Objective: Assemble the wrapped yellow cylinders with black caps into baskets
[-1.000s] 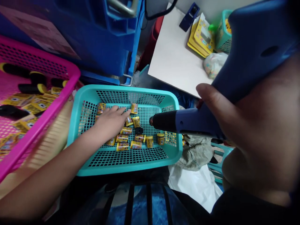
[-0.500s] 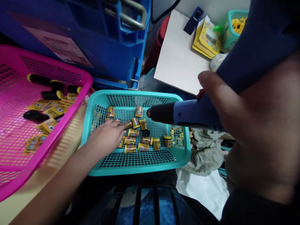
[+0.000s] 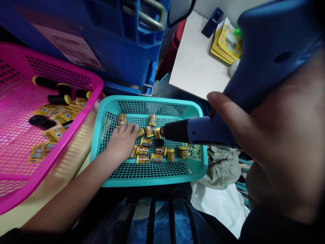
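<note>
Clerk: Head view. Item one, the hands?

Operator: From my remote seat, I have the right hand (image 3: 279, 139) wrapped firmly around a blue handheld tool (image 3: 212, 132), thumb along its body. Its black tip (image 3: 175, 131) points left, over a turquoise basket (image 3: 149, 183). The left hand (image 3: 121, 142) lies palm-down over the basket's left end, fingers extended; its underside is hidden, so I cannot tell whether it grips anything.

Clerk: Contents?

Operator: Small yellow jars (image 3: 142, 150), on the basket's mesh floor. Most lie on their sides; two towards the right end show their lids uppermost. One is right at the tool's tip (contact, I cannot tell).

Clerk: Lettering?

Operator: Jar wraps: colour-printed, characters too small for me to read. Blue crate (image 3: 122, 64), behind: one pale label sheet (image 3: 67, 45), print illegible. White table (image 3: 195, 57): yellow cards (image 3: 226, 42), stacked, coloured lettering unreadable.

Clerk: Left side?

Operator: One pink basket (image 3: 93, 78), with black cylinders (image 3: 59, 99), yellow-ended, beside yellow printed pieces (image 3: 61, 118), their text too small as well.
</note>
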A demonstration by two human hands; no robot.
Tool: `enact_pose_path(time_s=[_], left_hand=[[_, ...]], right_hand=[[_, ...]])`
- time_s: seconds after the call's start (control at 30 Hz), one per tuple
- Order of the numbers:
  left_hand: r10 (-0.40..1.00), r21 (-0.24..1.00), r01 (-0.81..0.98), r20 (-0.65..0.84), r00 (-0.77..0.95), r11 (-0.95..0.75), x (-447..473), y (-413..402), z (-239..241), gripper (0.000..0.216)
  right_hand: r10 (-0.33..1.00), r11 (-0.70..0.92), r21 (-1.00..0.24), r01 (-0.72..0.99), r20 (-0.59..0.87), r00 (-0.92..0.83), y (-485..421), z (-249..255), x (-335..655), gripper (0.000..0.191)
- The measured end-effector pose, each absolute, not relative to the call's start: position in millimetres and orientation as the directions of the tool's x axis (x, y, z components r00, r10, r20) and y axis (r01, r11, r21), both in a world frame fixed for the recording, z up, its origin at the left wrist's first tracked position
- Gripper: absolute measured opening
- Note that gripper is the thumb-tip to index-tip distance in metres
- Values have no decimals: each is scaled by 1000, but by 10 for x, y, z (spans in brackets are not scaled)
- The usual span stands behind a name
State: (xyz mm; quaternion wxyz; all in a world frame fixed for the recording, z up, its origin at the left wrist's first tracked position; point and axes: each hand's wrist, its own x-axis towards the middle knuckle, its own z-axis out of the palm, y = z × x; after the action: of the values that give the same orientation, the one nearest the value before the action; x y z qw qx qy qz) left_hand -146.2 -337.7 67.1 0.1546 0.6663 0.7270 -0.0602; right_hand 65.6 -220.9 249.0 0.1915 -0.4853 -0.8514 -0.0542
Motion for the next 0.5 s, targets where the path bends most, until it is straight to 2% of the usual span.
enact_pose_path(time_s=[0.17,0.3,0.43,0.5], left_hand=[[958,174,975,-273,-88,140,-1543,-3411,675,55],[971,204,967,-217,-105,151,-1653,-3488,739,57],[980,225,955,-98,-172,191,-1709,-3547,779,50],[959,226,936,-140,-245,272,-1679,-3537,807,47]], right_hand=[[830,540,-178,823,277,-484,-2201,2512,615,88],[778,614,-174,770,302,-551,-2190,2515,589,77],[809,553,-153,819,334,-483,-2203,2494,593,84],[818,533,-158,831,345,-459,-2211,2486,598,86]])
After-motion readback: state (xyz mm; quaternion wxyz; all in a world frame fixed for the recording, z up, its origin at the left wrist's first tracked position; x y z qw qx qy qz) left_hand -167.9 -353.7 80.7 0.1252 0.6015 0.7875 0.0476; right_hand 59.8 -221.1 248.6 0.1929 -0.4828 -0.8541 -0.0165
